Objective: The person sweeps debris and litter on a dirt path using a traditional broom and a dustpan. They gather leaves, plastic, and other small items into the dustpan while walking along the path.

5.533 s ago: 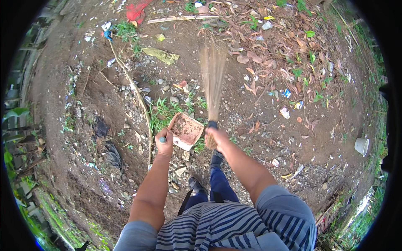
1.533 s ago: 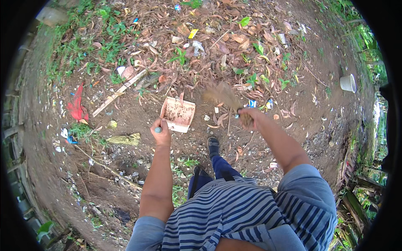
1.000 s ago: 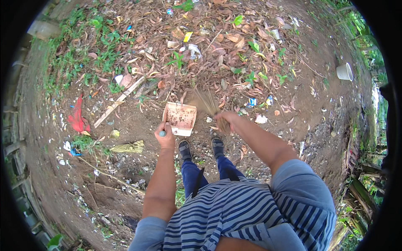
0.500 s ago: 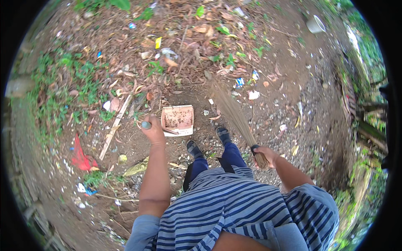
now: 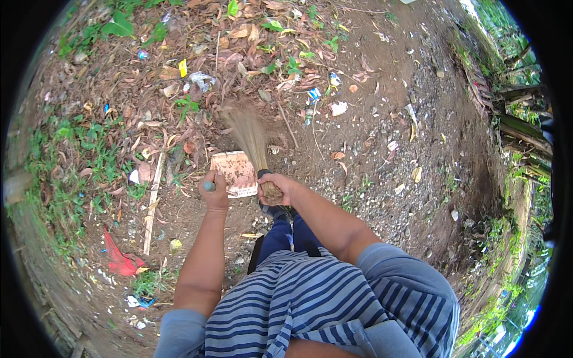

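Crumpled red netting (image 5: 122,264), pale wooden strip (image 5: 154,201) — green weeds (image 5: 89,143) alongside, logs (image 5: 525,131) far right

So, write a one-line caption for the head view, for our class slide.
The right hand grips a broom while the left hand holds a dustpan with dirt in it, near fallen leaves.

A shallow, pale pink plastic dustpan (image 5: 236,174) sits with dark debris (image 5: 239,164) scattered inside. At its right edge, a tan, thin-bristled, black-banded broom (image 5: 255,142) slants forward and left, fanned tips blurred.
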{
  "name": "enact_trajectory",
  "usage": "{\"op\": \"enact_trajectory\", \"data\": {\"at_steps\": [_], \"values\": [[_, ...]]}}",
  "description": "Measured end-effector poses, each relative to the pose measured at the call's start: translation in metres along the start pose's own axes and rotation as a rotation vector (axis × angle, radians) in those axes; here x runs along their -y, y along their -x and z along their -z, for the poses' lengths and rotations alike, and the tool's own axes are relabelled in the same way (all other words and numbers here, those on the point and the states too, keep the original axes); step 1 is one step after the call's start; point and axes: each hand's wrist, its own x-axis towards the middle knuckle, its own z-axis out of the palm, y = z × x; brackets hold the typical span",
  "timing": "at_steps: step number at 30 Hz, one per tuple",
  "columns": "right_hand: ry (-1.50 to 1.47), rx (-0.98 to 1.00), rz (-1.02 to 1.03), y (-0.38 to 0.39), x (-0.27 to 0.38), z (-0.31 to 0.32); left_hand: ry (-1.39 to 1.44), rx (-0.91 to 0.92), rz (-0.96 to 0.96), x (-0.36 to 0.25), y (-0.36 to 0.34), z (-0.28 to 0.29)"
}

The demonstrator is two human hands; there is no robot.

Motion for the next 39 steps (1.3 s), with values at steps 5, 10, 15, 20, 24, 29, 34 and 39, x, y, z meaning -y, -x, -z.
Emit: {"op": "enact_trajectory", "data": {"at_steps": [5,10,15,20,24,29,34,39], "values": [[0.274,-0.092,0.079,0.095,-0.022,0.026,-0.026,0.037,-0.003,-0.007,0.002,-0.009],[-0.031,-0.418,0.003,0.101,-0.040,0.057,-0.170,0.032,-0.112,-0.016,0.007,-0.008],[-0.209,-0.168,0.068,-0.024,0.015,0.015,-0.139,0.009,-0.053,0.005,0.023,-0.003],[0.069,0.020,0.095,-0.035,0.066,-0.004,-0.075,-0.024,-0.042,0.007,0.028,0.002],[0.529,-0.126,0.223,0.053,0.049,0.052,0.027,-0.009,0.059,-0.027,0.015,-0.014],[0.495,-0.385,0.347,0.148,-0.038,0.137,-0.014,0.048,-0.056,-0.067,0.009,-0.048],[0.042,-0.710,0.341,0.210,-0.134,0.194,-0.182,0.328,-0.277,-0.087,0.005,-0.079],[-0.778,-0.688,0.343,0.170,-0.114,0.215,-0.285,0.549,-0.375,-0.064,-0.020,-0.121]]}}
